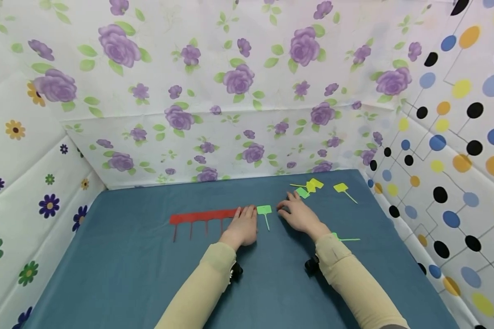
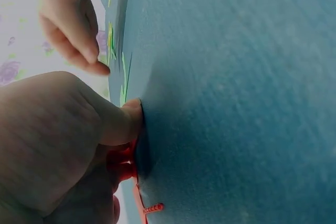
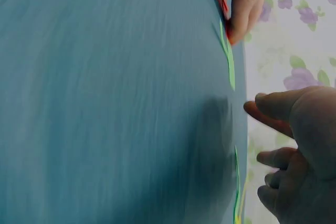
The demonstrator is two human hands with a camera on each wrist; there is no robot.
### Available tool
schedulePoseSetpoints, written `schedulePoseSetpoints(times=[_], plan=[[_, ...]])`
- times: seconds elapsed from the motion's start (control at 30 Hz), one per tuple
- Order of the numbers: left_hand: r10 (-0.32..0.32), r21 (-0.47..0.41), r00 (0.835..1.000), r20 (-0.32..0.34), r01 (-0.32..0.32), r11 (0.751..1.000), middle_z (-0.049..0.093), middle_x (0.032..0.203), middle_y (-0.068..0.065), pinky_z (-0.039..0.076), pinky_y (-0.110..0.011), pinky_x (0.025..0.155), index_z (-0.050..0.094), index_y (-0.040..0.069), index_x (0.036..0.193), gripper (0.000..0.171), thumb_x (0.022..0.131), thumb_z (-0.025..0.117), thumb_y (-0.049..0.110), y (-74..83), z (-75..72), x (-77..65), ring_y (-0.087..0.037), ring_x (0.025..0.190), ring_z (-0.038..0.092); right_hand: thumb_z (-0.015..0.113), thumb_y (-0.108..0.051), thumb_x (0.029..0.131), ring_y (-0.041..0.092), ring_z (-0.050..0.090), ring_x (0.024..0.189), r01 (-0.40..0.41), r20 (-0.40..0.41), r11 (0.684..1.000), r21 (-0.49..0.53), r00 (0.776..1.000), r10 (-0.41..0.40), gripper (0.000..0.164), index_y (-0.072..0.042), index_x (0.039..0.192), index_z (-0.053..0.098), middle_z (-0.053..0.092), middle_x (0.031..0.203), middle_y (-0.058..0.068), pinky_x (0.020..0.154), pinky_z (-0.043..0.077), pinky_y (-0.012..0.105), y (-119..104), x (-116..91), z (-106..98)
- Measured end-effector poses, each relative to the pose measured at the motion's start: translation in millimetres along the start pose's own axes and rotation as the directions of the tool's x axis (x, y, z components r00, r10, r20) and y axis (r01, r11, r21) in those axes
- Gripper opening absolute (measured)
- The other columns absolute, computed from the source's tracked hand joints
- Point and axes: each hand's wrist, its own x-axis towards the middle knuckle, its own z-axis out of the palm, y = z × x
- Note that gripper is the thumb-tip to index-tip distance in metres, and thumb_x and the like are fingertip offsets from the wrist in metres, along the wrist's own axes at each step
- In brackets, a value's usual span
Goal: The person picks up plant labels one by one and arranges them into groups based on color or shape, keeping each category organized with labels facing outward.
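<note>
Red plant labels [image 1: 206, 214] lie edge to edge in a row on the blue cloth, their thin stems pointing toward me. My left hand [image 1: 244, 227] rests over the right end of that row, fingers extended and touching the red labels; it covers part of them. Just right of it lies a green plant label [image 1: 265, 210], its stem toward me. My right hand [image 1: 299, 214] hovers just above the cloth with fingers loosely bent and nothing between them. Beyond its fingertips lies another green label [image 1: 302, 193], beside overlapping yellow labels [image 1: 311, 185].
A separate yellow label [image 1: 340, 188] lies at the back right. One more green label [image 1: 347, 239] is partly hidden by my right wrist. Flowered sheeting [image 1: 238, 82] rises behind the blue cloth [image 1: 119, 274], and dotted sheeting [image 1: 453, 160] stands on the right.
</note>
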Motion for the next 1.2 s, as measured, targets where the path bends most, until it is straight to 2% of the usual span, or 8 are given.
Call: schedulePoseSetpoints(times=[0.17,0.33,0.53,0.7,1.2], plan=[[0.018,-0.01,1.0,0.004,-0.018,1.0,0.017,0.164,-0.014,0.009,-0.05,0.122,0.025,0.002,0.157,0.063,0.105,0.049,0.028,-1.3,-7.1,-3.9,-0.029,0.151,0.016,0.057,-0.03,0.103,0.04,0.004,0.151,0.041,0.009,0.999,-0.018,0.999,-0.041,0.027,-0.019,0.124,0.069,0.021,0.162,0.021,0.113,0.025,0.064,18.4,-15.8,-14.6],[0.005,-0.028,1.0,0.005,-0.005,1.0,0.02,0.164,-0.013,0.012,-0.055,0.12,0.029,0.003,0.157,0.058,0.106,0.047,0.024,-1.9,-11.4,-2.9,-0.028,0.15,0.02,0.057,-0.027,0.103,0.043,0.007,0.15,0.085,0.022,0.995,-0.056,0.996,-0.084,0.026,-0.018,0.124,0.07,0.026,0.16,0.022,0.111,0.027,0.065,36.2,-29.2,-31.1],[-0.004,-0.038,0.998,-0.062,0.002,0.999,0.034,0.157,-0.01,0.021,-0.059,0.117,0.041,0.006,0.152,0.048,0.105,0.046,0.017,-5.3,-9.8,3.1,-0.025,0.145,0.032,0.06,-0.022,0.102,0.042,0.011,0.15,0.141,0.04,0.984,-0.11,0.99,-0.138,0.021,-0.018,0.118,0.073,0.032,0.157,0.022,0.112,0.026,0.063,53.2,-44.2,-47.6],[-0.007,-0.055,0.994,-0.108,0.001,0.998,0.041,0.153,-0.009,0.024,-0.06,0.116,0.048,0.007,0.149,0.045,0.104,0.048,0.015,-7.2,-8.3,5.4,-0.026,0.142,0.037,0.061,-0.023,0.101,0.044,0.012,0.149,0.147,0.051,0.982,-0.116,0.989,-0.142,0.02,-0.017,0.117,0.073,0.033,0.157,0.023,0.113,0.025,0.063,65.7,-58.1,-54.3],[-0.007,-0.075,0.986,-0.165,-0.005,0.997,0.047,0.148,-0.01,0.032,-0.058,0.112,0.054,0.005,0.143,0.042,0.103,0.048,0.014,-3.5,-12.8,6.8,-0.029,0.134,0.047,0.061,-0.028,0.101,0.042,0.01,0.15,0.106,0.02,0.988,-0.109,0.994,-0.104,0.025,-0.016,0.12,0.072,0.031,0.158,0.022,0.112,0.026,0.063,80.8,-83.8,-64.7]])
